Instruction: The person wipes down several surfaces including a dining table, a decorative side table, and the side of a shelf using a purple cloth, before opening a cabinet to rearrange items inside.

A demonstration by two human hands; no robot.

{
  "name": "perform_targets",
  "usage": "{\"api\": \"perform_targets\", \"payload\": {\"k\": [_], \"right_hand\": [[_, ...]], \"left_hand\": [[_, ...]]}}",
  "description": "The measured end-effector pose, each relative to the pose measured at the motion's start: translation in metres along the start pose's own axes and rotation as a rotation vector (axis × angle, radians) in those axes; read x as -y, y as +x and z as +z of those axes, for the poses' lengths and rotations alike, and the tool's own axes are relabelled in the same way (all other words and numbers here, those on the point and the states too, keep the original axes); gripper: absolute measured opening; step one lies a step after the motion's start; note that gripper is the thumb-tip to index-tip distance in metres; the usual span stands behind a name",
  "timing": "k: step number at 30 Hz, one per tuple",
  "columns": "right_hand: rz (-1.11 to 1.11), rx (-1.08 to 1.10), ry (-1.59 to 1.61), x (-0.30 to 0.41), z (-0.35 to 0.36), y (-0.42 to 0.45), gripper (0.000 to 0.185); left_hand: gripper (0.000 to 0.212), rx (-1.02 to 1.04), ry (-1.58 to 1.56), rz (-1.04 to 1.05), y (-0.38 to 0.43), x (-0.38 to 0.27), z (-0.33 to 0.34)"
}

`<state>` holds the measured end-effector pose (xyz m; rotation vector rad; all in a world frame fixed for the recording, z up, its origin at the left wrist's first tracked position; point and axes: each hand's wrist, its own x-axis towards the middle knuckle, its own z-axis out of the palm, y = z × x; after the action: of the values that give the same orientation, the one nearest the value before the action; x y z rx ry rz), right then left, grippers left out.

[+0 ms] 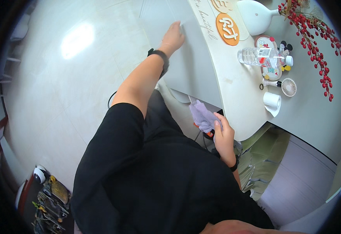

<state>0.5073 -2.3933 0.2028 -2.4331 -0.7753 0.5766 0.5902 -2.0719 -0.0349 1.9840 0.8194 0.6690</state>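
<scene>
My left hand (pixel 172 39), with a dark band on its wrist, is over the pale grey panel (pixel 198 55) beside the table. Its fingers are close together, and I cannot tell whether they grip the panel. A crumpled light purple cloth (pixel 203 116) is pinched between the thumb and fingers of my right hand (pixel 224 136). The cloth hangs near the panel's lower corner, just left of the white tabletop edge (pixel 231 117). Below it, an orange-and-black object (pixel 209 134) and dark cables are partly hidden.
On the table lie a clear water bottle (pixel 264 57), a small white fan (pixel 288 87), a paper roll (pixel 272 101), an orange oval sign (pixel 227 29) and a white vase (pixel 258 16) with red berry branches (pixel 316 44). Assembled models (pixel 52 201) stand at lower left.
</scene>
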Motion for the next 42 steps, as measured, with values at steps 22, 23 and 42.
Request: {"api": "perform_targets", "payload": {"k": [22,23,42], "right_hand": [[0.072,-0.592,0.416,0.111,0.051,0.130,0.024],[-0.041,-0.674,0.262,0.120,0.063,0.136,0.023],[0.247,-0.704,-0.219,0.007,0.150,0.074,0.032]], "left_hand": [[0.041,0.301,-0.152,-0.054,-0.028,0.001,-0.103],[0.041,0.353,-0.145,-0.091,-0.036,0.003,-0.116],[0.027,0.872,0.107,0.265,-0.029,0.003,-0.195]]}}
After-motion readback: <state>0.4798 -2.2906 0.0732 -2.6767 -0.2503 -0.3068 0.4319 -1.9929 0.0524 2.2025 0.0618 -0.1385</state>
